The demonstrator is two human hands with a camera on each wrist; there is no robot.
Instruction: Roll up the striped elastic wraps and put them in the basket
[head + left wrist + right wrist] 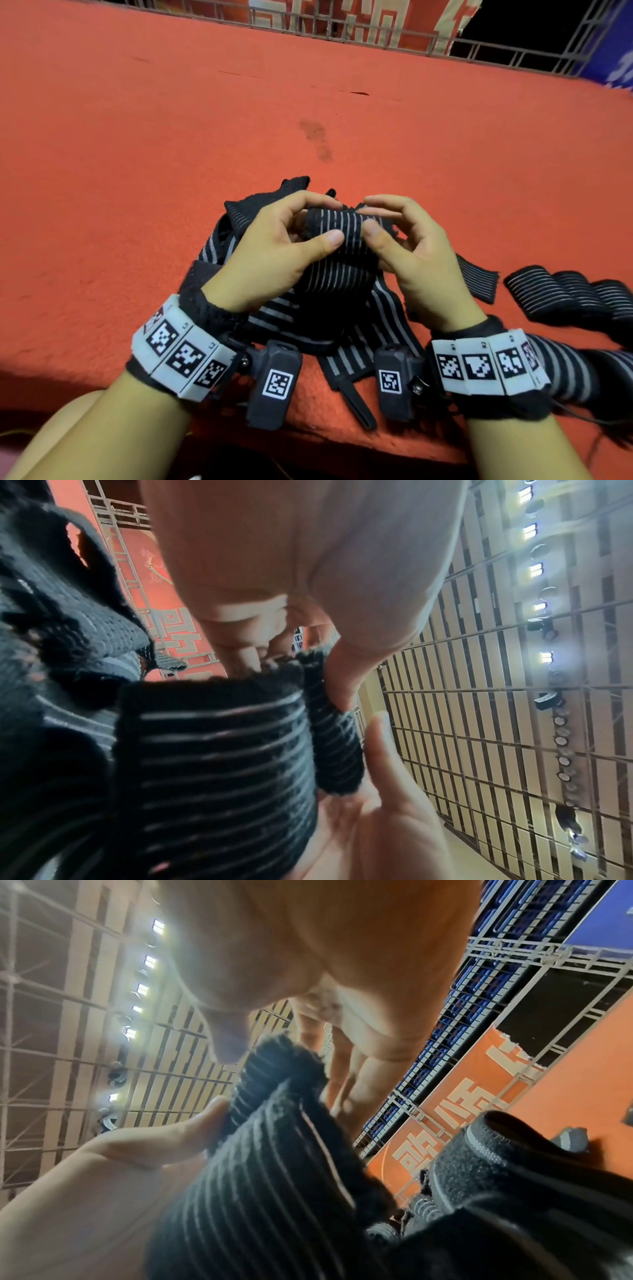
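- Left hand [270, 253] and right hand [411, 250] both pinch the rolled end of a striped elastic wrap [342, 222].
- It is held above the wrap pile [342, 325] on the red worktop [171, 154].

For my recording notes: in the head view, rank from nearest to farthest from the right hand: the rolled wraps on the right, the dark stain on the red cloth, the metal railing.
From the right hand:
1. Rolled wraps, lying right.
2. Dark stain, ahead, mid-cloth.
3. Metal railing, far edge.

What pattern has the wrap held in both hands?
Black wrap with thin grey stripes; the head view shows it best.
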